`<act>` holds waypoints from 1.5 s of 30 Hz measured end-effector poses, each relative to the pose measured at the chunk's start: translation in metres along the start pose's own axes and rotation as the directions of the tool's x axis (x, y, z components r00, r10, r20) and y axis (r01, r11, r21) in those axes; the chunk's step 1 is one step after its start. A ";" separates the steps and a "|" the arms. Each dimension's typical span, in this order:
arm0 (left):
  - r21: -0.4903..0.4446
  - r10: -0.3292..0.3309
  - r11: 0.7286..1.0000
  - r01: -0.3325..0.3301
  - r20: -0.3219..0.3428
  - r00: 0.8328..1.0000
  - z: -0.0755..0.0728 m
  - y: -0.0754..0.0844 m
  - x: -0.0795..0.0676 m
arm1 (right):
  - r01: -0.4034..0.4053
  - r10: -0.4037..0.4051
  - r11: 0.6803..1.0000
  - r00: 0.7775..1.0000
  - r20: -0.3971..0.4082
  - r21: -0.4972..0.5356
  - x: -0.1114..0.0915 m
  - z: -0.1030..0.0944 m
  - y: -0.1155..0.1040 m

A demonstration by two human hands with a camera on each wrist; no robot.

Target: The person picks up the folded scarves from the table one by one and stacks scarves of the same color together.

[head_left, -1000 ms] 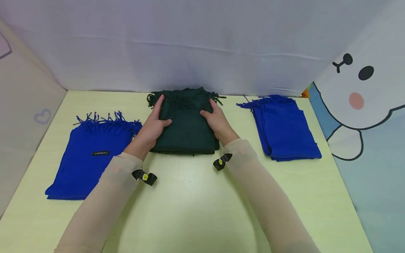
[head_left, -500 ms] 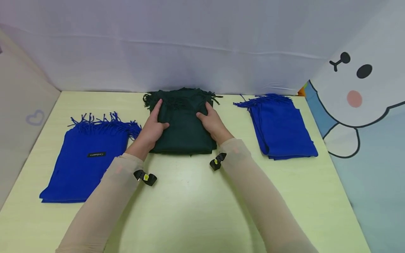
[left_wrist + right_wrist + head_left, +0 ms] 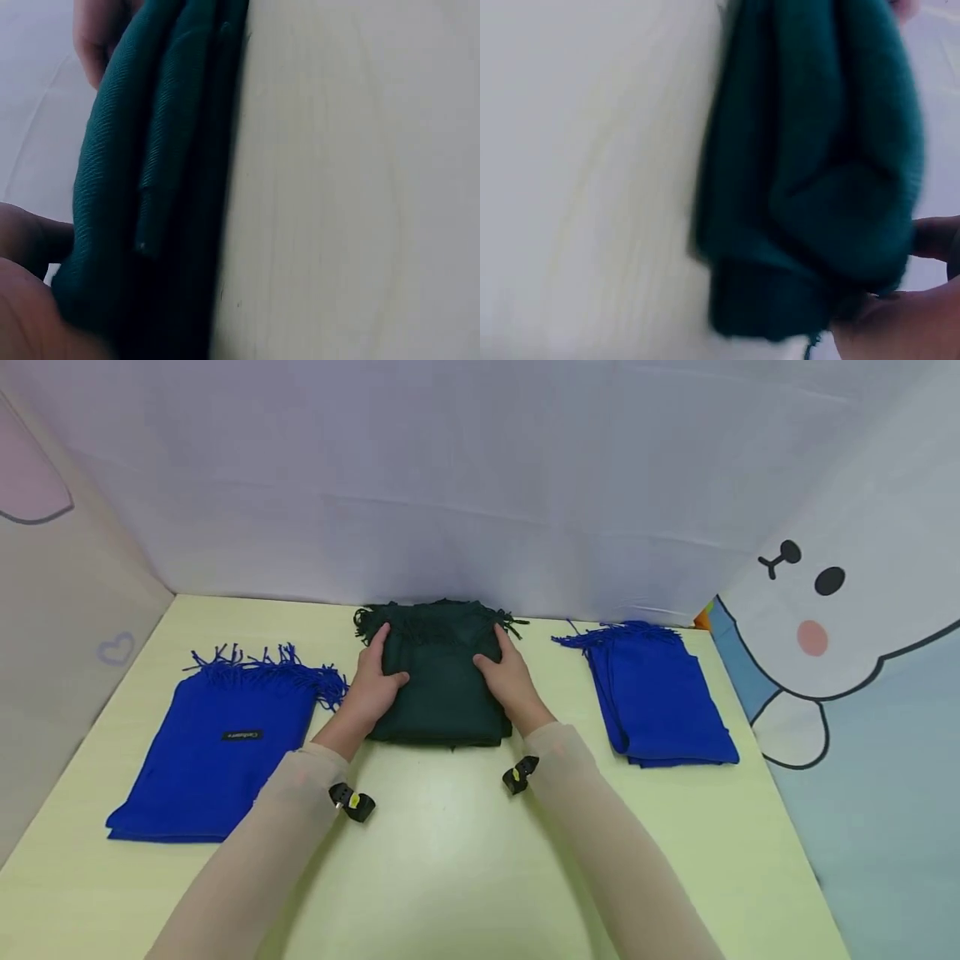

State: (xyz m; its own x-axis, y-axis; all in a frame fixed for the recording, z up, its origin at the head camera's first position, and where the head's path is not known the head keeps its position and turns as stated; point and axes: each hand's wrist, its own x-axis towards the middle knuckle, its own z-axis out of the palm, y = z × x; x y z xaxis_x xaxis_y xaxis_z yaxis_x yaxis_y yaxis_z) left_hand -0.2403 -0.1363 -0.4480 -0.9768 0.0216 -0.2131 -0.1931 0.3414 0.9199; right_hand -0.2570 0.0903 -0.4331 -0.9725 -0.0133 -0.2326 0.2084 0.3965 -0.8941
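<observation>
A folded dark green scarf (image 3: 442,693) with a fringe along its far edge lies at the back middle of the table, in the head view. My left hand (image 3: 371,689) grips its left side, the thumb over the top and the index finger along the edge. On the opposite side, my right hand (image 3: 513,681) holds it in the same way. The other fingers are mostly hidden. Thick stacked folds of the scarf (image 3: 112,172) show in the left wrist view. The right wrist view shows its bulging folds (image 3: 817,150) and a blurred lower corner.
To the left lies a folded blue scarf (image 3: 217,760) with a black label, its fringe facing the back. Another folded blue scarf (image 3: 652,693) lies to the right. A white cloth wall (image 3: 450,485) rises directly behind the pale table (image 3: 442,843).
The head view has shifted, so the table sits slightly lower in it. Both hands stay at the green scarf's sides, and the blue scarves stay put.
</observation>
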 end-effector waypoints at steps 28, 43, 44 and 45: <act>0.073 0.062 0.996 -0.051 -0.164 0.985 -0.079 -0.025 -0.122 | 0.426 -0.458 0.884 0.873 -0.169 -0.192 -0.110 0.048 -0.007; 0.049 -0.081 0.994 0.099 -0.293 0.953 -0.168 -0.048 -0.129 | 0.343 -0.358 0.930 0.926 0.117 0.131 -0.107 0.141 -0.044; 0.049 -0.082 0.994 0.101 -0.299 0.951 -0.171 -0.050 -0.129 | 0.317 -0.334 0.939 0.933 0.130 0.136 -0.106 0.146 -0.046; 0.053 -0.082 0.993 0.104 -0.306 0.948 -0.175 -0.053 -0.129 | 0.298 -0.317 0.944 0.938 0.140 0.140 -0.105 0.151 -0.048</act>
State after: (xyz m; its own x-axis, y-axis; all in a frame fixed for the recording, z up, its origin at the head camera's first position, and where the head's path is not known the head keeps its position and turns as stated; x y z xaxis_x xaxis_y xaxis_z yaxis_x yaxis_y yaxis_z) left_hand -0.1203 -0.3214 -0.4114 -0.9388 -0.2956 -0.1770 -0.2881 0.3914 0.8740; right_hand -0.1489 -0.0662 -0.4239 -0.9636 -0.2670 0.0115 -0.0786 0.2423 -0.9670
